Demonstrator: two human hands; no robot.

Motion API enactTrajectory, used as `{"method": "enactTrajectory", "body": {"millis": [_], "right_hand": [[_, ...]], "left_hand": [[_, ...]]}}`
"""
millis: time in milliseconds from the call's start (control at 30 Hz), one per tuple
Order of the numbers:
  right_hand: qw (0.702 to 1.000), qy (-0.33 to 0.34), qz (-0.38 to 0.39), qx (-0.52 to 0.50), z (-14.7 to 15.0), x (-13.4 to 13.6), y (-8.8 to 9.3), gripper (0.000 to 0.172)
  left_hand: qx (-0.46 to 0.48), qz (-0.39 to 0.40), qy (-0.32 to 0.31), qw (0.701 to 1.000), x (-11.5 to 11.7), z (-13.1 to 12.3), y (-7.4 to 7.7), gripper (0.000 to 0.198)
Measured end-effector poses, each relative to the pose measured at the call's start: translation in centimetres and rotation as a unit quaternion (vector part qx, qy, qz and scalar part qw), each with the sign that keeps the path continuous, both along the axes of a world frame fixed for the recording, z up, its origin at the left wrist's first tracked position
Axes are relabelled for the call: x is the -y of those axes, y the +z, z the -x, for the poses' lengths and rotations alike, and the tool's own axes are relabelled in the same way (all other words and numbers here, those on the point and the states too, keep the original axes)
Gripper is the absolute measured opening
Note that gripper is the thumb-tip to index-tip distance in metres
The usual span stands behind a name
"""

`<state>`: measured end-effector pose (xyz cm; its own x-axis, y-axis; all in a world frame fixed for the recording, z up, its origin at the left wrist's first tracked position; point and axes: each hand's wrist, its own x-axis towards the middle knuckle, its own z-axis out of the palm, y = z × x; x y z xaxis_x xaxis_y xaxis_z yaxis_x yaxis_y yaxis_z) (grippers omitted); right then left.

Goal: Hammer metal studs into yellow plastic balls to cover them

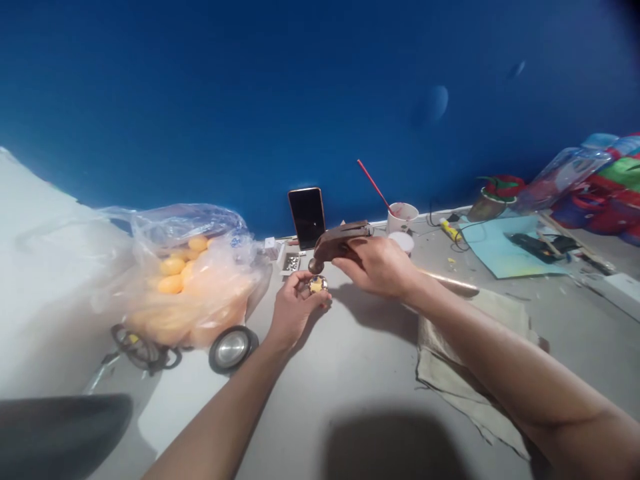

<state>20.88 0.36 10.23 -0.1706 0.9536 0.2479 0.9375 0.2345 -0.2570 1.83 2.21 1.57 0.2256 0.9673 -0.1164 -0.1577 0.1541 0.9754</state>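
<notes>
In the middle of the table, my left hand [295, 303] pinches a small round piece [318, 285] with a yellow centre and a darker, light-flecked rim. My right hand [383, 267] is wrapped round a worn brown hammer [340, 241], gripping it close to the head. Its rounded striking face is just above the far edge of the round piece; whether they touch I cannot tell. The hammer's copper-coloured handle sticks out behind my right hand. Beyond my left hand stands a small open box [290, 263] with shiny little metal parts in it.
A phone [307, 217] leans at the blue wall beside a white cup [403, 215] holding a red stick. Left lies a clear bag of yellow-orange pieces [175, 280] and a black-rimmed metal disc [233, 349]. Right are a folded cloth [450, 353] and a light blue sheet [495, 247].
</notes>
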Motion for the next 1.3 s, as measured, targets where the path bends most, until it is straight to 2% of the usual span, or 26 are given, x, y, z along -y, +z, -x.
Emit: {"method": "enactTrajectory", "body": {"millis": [167, 333, 467, 633, 767, 833, 967, 1167, 1300], "right_hand": [[0.999, 0.029, 0.017, 0.013, -0.4, -0.3, -0.4, 0.034], [0.999, -0.033, -0.031, -0.006, -0.9, -0.3, 0.1, 0.038], [0.999, 0.007, 0.024, 0.025, -0.9, -0.3, 0.2, 0.033], [0.999, -0.020, -0.017, 0.018, -0.7, -0.1, 0.0, 0.038], [0.999, 0.014, 0.023, 0.032, -0.3, 0.1, 0.1, 0.034], [0.999, -0.004, 0.028, 0.045, -0.3, 0.0, 0.0, 0.034], [0.997, -0.072, -0.019, 0.035, -1.0, -0.6, -0.3, 0.041], [0.995, -0.036, 0.074, 0.050, -1.3, -1.8, -1.9, 0.031], [0.992, -0.021, 0.100, 0.077, -1.1, -2.2, -3.0, 0.028]], "left_hand": [[-0.006, -0.014, -0.001, 1.000, 0.1, 0.2, -0.1, 0.047], [-0.005, -0.016, 0.002, 1.000, 0.1, 0.2, -0.3, 0.048], [-0.008, -0.013, 0.015, 1.000, 0.2, 0.1, -0.3, 0.046], [-0.014, -0.011, 0.004, 1.000, 0.2, 0.0, -0.2, 0.047], [-0.010, -0.013, 0.013, 1.000, 0.2, 0.0, -0.3, 0.045], [-0.020, -0.015, 0.009, 1.000, 0.2, 0.0, -0.3, 0.044], [-0.020, -0.021, 0.016, 0.999, 0.3, -0.1, -0.1, 0.043], [0.040, 0.005, 0.035, 0.999, 0.2, 0.0, 0.0, 0.049], [0.057, -0.004, 0.040, 0.998, 0.1, 0.0, -0.3, 0.049]]}}
